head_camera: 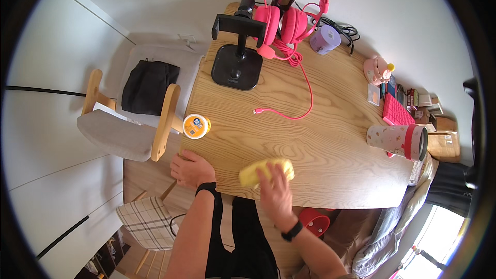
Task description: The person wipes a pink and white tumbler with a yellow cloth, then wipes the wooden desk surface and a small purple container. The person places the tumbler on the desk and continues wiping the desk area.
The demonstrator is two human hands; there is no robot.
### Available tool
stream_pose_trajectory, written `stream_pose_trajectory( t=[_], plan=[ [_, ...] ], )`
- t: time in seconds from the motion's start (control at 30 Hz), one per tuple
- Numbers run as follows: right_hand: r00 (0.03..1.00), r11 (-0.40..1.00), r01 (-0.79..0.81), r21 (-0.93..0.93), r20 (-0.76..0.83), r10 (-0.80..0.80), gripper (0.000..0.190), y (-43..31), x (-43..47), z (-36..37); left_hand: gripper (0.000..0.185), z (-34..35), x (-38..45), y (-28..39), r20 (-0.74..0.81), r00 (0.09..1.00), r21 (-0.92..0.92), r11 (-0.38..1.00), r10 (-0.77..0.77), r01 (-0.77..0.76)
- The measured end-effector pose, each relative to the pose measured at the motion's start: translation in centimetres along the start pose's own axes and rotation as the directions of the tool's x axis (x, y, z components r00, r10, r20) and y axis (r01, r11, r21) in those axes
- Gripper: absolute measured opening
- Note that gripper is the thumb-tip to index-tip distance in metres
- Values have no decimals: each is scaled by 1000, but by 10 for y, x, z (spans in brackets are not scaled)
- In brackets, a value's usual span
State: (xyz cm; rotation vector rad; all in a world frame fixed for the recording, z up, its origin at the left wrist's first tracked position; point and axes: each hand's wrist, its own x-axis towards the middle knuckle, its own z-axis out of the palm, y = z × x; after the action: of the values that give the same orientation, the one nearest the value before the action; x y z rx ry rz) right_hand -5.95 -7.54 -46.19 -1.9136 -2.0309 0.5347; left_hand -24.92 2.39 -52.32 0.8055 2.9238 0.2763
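A folded yellow cloth (248,176) lies on the wooden table (333,131) near its front edge. My right hand (277,197) is over it, fingers pressed on top; cloth and fingertips are blurred. At the table's front left corner rests my left hand (195,171), its fingers curled over the edge. Just beyond that hand, by the left edge, stands a round tub with an orange and white lid (195,126). A pink cable plug (257,111) lies on the wood farther back.
A black phone stand (236,68) and pink headphones (294,25) on a holder stand at the back, near a lilac container (325,40). A patterned tumbler (387,139) and a pink keyboard (397,110) are at the right. A grey armchair (116,133) adjoins the left side.
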Motion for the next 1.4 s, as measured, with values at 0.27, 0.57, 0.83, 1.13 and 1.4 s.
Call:
stream_pose_trajectory(
  t=[0.27, 0.57, 0.83, 1.13, 1.4],
  plan=[
    [998, 999, 27, 35, 51, -29, 50, -1, -1, 3, 42, -1, 1, -1, 11, 1000, 15, 1000, 2, -2],
    [977, 996, -65, 59, -202, 76, 47, 45, 122, -16, 39, 3, 0, -1, -29, 999, 6, 1000, 21, -21],
    [996, 996, -73, 55, -37, 75, 52, -5, 16, 0, 39, 4, 0, -1, -61, 998, 4, 1000, 26, -25],
    [994, 988, -103, 111, -34, 107, 53, 15, 11, -10, 41, 4, 0, -3, -38, 999, 22, 1000, 16, -16],
    [897, 955, -296, 16, -340, 284, 46, 104, 114, -39, 41, 1, -2, 1, -16, 1000, 4, 1000, 20, -20]
  ],
)
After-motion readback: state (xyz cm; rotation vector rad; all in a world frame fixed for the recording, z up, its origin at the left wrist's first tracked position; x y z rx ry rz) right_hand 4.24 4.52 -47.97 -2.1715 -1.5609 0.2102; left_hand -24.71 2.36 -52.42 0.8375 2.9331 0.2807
